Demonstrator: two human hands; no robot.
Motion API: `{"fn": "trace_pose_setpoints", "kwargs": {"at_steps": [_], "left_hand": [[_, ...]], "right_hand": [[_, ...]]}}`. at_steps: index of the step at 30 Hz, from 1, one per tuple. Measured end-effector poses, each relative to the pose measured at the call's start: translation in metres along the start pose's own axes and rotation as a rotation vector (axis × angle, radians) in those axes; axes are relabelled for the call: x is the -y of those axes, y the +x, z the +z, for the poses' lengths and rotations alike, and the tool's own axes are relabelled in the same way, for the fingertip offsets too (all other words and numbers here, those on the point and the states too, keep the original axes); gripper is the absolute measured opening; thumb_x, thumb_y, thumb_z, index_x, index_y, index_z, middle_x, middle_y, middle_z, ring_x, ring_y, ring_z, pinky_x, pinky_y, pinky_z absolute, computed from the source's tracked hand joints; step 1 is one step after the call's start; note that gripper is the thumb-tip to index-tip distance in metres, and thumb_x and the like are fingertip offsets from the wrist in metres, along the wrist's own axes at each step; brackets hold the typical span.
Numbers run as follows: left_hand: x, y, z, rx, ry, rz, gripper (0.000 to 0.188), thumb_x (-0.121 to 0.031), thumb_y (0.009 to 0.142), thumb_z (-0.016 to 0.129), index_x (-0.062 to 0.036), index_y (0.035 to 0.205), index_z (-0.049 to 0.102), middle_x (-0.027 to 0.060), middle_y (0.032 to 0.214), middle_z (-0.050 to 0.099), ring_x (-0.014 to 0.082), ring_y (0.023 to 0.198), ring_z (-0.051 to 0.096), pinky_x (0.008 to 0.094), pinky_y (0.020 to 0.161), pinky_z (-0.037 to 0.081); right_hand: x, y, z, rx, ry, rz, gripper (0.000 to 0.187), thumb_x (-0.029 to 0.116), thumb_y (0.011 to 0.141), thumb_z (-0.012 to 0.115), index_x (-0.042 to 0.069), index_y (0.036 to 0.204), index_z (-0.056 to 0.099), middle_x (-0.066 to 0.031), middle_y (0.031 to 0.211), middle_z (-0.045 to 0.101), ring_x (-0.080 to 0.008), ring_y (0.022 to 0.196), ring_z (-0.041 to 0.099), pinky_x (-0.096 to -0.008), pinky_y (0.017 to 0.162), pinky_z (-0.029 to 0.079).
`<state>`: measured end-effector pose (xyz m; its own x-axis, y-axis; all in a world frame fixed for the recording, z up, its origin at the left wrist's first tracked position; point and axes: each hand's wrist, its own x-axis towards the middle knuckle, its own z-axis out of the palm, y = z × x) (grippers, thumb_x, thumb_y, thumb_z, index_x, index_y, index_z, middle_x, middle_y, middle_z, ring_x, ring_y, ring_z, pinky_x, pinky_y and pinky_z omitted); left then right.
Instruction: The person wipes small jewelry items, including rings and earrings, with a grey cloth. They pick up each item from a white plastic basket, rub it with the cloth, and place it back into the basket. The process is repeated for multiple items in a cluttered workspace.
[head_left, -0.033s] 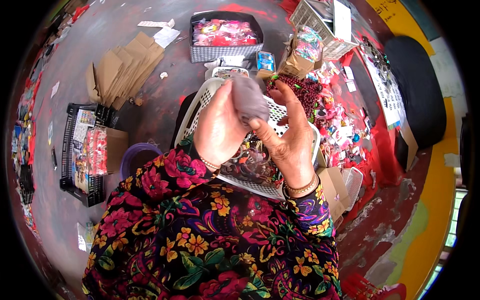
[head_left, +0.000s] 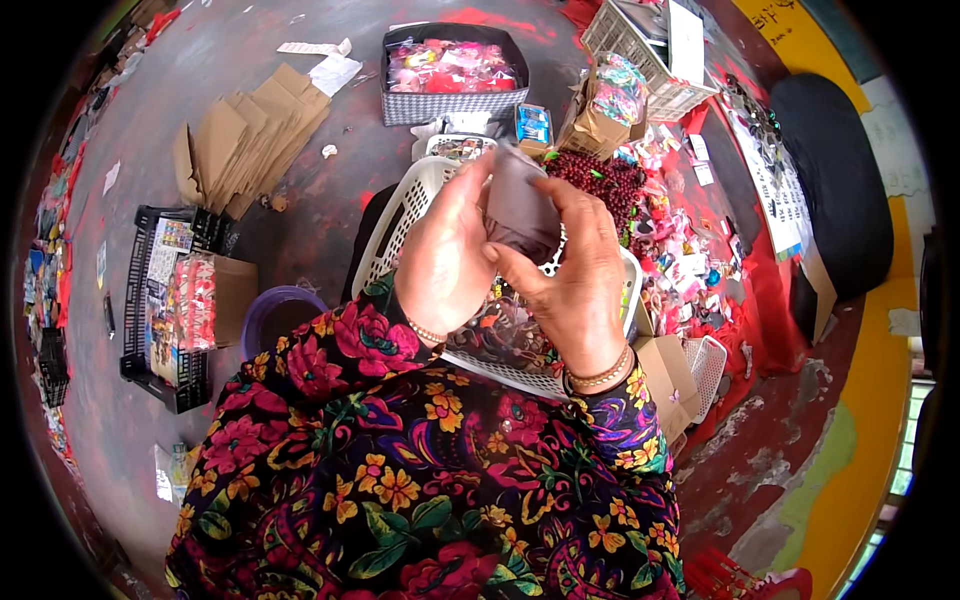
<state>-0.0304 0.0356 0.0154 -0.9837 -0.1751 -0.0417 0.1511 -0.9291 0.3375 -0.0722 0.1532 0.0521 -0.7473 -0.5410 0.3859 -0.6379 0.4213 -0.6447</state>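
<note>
Both my hands are raised over a white perforated plastic basket (head_left: 388, 232) holding a jumble of small dark and reddish trinkets (head_left: 500, 332). Between them is a small greyish-purple piece, soft and slightly sheer, like a little pouch or folded cloth (head_left: 522, 208). My left hand (head_left: 445, 250) steadies its left side, palm turned inward, fingers partly hidden behind it. My right hand (head_left: 578, 275) is closed on the other side, thumb at the lower edge and index finger near the top. Bead bracelets circle both wrists.
Dark red beads (head_left: 600, 185) and scattered small packets lie right of the basket. Beyond it stands a checkered bin (head_left: 455, 107) of pink packages. Leftward are flattened cardboard (head_left: 245, 140), a purple bucket (head_left: 275, 318) and a black crate (head_left: 133, 300). A black chair (head_left: 835, 180) is far right.
My right fingers, spread apart before, have closed onto the greyish-purple piece. It was blurred and tilted; now it sits spread out between both hands, slightly further right.
</note>
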Motion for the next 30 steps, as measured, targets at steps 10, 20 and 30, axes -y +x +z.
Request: {"fn": "trace_pose_setpoints", "kwargs": {"at_steps": [10, 20, 30], "left_hand": [[-0.007, -0.007, 0.004, 0.065, 0.162, -0.092, 0.045, -0.04, 0.091, 0.04, -0.014, 0.128, 0.037, 0.0091, 0.121, 0.049, 0.0253, 0.114, 0.045, 0.0484, 0.093, 0.037], [-0.017, -0.005, -0.017, -0.016, -0.098, -0.222, 0.047, -0.04, 0.085, 0.047, -0.0056, 0.117, 0.048, 0.0125, 0.116, 0.051, 0.0258, 0.111, 0.046, 0.0465, 0.091, 0.038], [-0.029, -0.006, -0.012, 0.09, -0.093, -0.133, 0.04, -0.008, 0.082, 0.048, -0.0038, 0.122, 0.043, 0.0169, 0.122, 0.048, 0.0261, 0.115, 0.044, 0.0455, 0.097, 0.031]], "right_hand": [[-0.016, 0.01, 0.003, -0.183, 1.151, 0.415, 0.015, 0.015, 0.092, 0.045, 0.002, 0.094, 0.049, -0.0021, 0.082, 0.056, -0.0078, 0.073, 0.052, -0.0229, 0.068, 0.043], [-0.032, 0.009, -0.012, -0.044, 1.833, 0.38, 0.032, 0.024, 0.091, 0.04, 0.001, 0.112, 0.046, -0.0131, 0.095, 0.06, -0.0237, 0.083, 0.059, -0.0353, 0.079, 0.046], [-0.028, 0.002, -0.022, 0.097, 1.328, 0.255, 0.025, 0.028, 0.091, 0.042, 0.005, 0.086, 0.051, -0.0073, 0.063, 0.055, -0.0138, 0.056, 0.049, -0.0239, 0.056, 0.037]]}}
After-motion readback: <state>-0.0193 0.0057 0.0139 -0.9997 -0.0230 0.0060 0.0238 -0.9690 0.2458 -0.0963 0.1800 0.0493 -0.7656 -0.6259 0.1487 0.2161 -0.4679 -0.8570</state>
